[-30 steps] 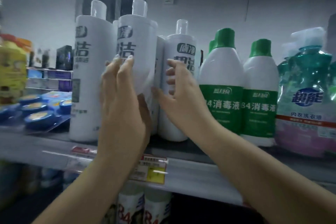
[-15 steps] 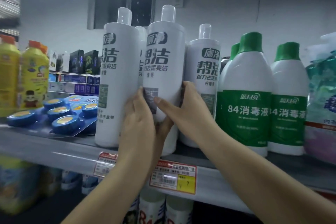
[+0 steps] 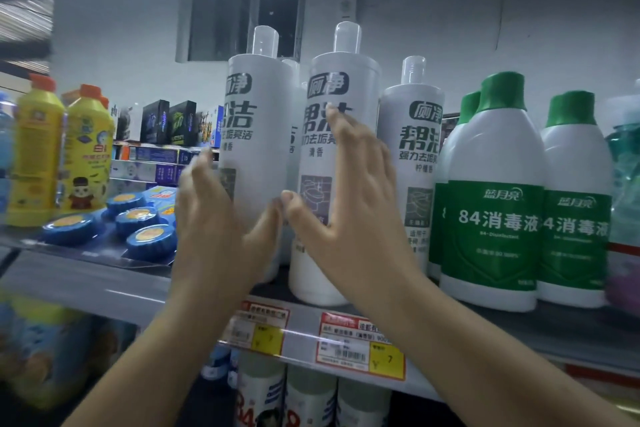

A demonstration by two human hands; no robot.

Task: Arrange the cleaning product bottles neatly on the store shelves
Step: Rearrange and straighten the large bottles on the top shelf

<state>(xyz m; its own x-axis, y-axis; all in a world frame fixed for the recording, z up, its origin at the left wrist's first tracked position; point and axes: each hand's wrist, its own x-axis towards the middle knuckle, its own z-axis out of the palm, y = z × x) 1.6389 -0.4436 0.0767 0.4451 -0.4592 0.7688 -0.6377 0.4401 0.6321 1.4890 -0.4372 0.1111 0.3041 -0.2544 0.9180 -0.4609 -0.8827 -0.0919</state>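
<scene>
Left hand [image 3: 221, 229]: raised, back to camera, fingers straight, thumb spread right.
Right hand [image 3: 353, 198]: raised, fingers straight and together, thumb spread left.
Thumbs: tips nearly meeting.
Forearms: bare, angled upward.

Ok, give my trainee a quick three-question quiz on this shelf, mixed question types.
1. True or false: the right hand grips a green-capped disinfectant bottle.
2. Multiple choice: how many tall white toilet-cleaner bottles stand in the front row? A) two B) three C) five
3. Fill in: the blue round blocks lie to the ___ of the leftmost white bottle.

Key:
1. False; both the right hand and the left hand are open, in front of the white bottles.
2. B: the leftmost, the middle white bottle, the right white bottle.
3. Left.
</scene>
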